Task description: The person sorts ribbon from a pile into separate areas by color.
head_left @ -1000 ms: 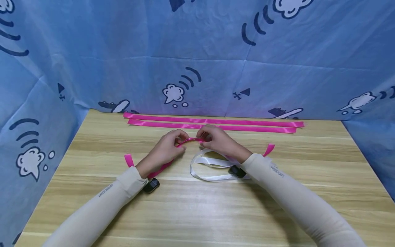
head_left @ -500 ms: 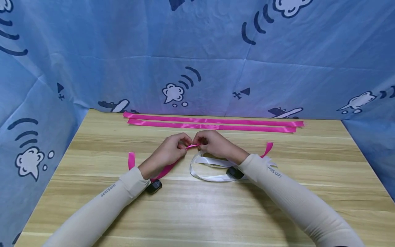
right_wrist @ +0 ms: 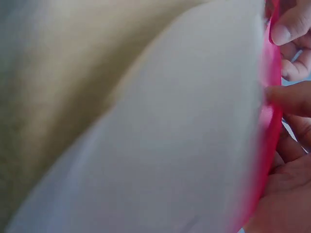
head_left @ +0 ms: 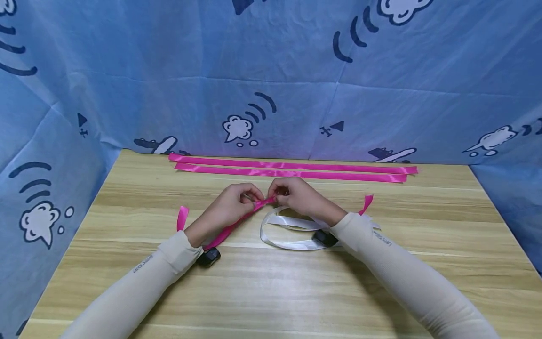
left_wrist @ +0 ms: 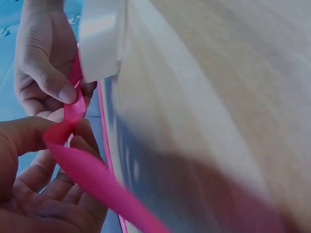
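Between my two hands runs a glossy pink ribbon [head_left: 265,202], held just above the table. My left hand [head_left: 234,203] pinches it between thumb and fingers. A little to the right, my right hand [head_left: 297,197] pinches the same ribbon, the fingertips of both hands close together. In the left wrist view the ribbon [left_wrist: 92,170] bends over the left fingers and passes under the right thumb. Pink ends stick out beyond each forearm. Below the right hand lies a looped white ribbon [head_left: 292,220], partly hidden by the wrist; it fills much of the right wrist view, blurred.
Two more pink ribbons, a rear one [head_left: 305,166] and a front one [head_left: 322,175], lie straight along the back of the wooden table [head_left: 271,292]. Behind stands a blue patterned cloth [head_left: 169,103], which also hangs at both sides.
Both hands have come slightly nearer to the person and closer together. The ribbon between them, arched at first, now slants up to the right. The other ribbons have stayed put.
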`<state>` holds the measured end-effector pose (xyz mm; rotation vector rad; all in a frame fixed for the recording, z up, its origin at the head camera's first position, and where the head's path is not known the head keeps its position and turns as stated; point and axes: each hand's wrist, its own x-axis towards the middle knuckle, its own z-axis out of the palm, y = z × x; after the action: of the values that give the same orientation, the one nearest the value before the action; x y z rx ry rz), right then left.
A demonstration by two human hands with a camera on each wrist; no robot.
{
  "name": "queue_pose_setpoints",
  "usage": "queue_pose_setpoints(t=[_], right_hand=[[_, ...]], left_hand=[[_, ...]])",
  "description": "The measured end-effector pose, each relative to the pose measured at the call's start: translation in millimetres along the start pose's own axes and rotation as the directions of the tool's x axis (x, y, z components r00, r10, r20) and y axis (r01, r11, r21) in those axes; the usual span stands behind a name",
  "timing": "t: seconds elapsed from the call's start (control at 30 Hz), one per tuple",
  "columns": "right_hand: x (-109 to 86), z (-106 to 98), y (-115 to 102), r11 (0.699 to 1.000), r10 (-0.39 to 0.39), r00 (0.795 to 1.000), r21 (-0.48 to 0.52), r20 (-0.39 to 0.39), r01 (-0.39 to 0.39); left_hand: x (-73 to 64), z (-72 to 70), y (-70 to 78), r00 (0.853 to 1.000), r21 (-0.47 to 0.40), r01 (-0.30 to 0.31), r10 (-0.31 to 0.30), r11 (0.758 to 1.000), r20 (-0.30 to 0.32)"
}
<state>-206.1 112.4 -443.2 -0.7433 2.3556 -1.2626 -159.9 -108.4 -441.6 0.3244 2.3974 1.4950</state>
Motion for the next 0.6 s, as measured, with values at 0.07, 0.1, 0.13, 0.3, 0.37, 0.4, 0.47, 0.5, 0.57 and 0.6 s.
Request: queue_pose_setpoints(t=[0.07, 0.1, 0.13, 0.3, 0.37, 0.4, 0.47, 0.5, 0.57, 0.6], right_hand=[[-1.3, -3, -2, 0.999, 0.02, 1.0, 0.032, -0.002, -0.02], [-2.1, -5, -4, 0.999, 0.027, 1.0, 0.043, -0.004, -0.027], [-3.0, -7, -6, 0.998, 0.03, 1.0, 0.053, -0.006, -0.03], [-6.2, -16, -9, 0.998, 0.02, 0.999, 0.059, -0.037, -0.018], [-7.9, -19, -9, 0.997, 0.033, 0.998, 0.078, -0.049, -0.029], [-9.1, -21, -9, 0.996, 0.039, 0.998, 0.085, -0.055, -0.034], [-11.7, -25, -9, 0.992, 0.057, 0.996, 0.113, -0.064, -0.05], [-13.2, -27, -9, 0.99, 0.07, 0.995, 0.131, -0.069, -0.06], [-16.5, -31, -11, 0.984, 0.097, 0.992, 0.159, -0.076, -0.084], [-18.2, -33, -11, 0.981, 0.11, 0.991, 0.168, -0.077, -0.096]], left_hand=[[-2.0, -2.5, 2.0, 1.0, -0.051, 0.016, -0.016, 0.999, 0.003], [-2.8, -3.6, 3.1, 1.0, -0.075, 0.027, -0.027, 0.997, 0.003], [-3.2, -4.7, 4.1, 0.999, -0.089, 0.036, -0.036, 0.995, 0.003], [-3.6, -8.8, 5.4, 0.998, -0.135, 0.066, -0.067, 0.989, -0.004], [-4.9, -10.9, 6.6, 0.996, -0.165, 0.085, -0.087, 0.983, -0.007], [-5.7, -12.1, 7.6, 0.995, -0.189, 0.094, -0.096, 0.978, -0.005], [-7.2, -14.8, 9.9, 0.995, -0.21, 0.1, -0.104, 0.973, -0.006], [-8.0, -16.2, 11.4, 0.994, -0.213, 0.101, -0.105, 0.972, -0.006], [-9.4, -18.9, 14.8, 0.996, -0.185, 0.085, -0.089, 0.979, -0.01], [-9.9, -20.2, 16.4, 0.997, -0.171, 0.077, -0.08, 0.982, -0.009]])
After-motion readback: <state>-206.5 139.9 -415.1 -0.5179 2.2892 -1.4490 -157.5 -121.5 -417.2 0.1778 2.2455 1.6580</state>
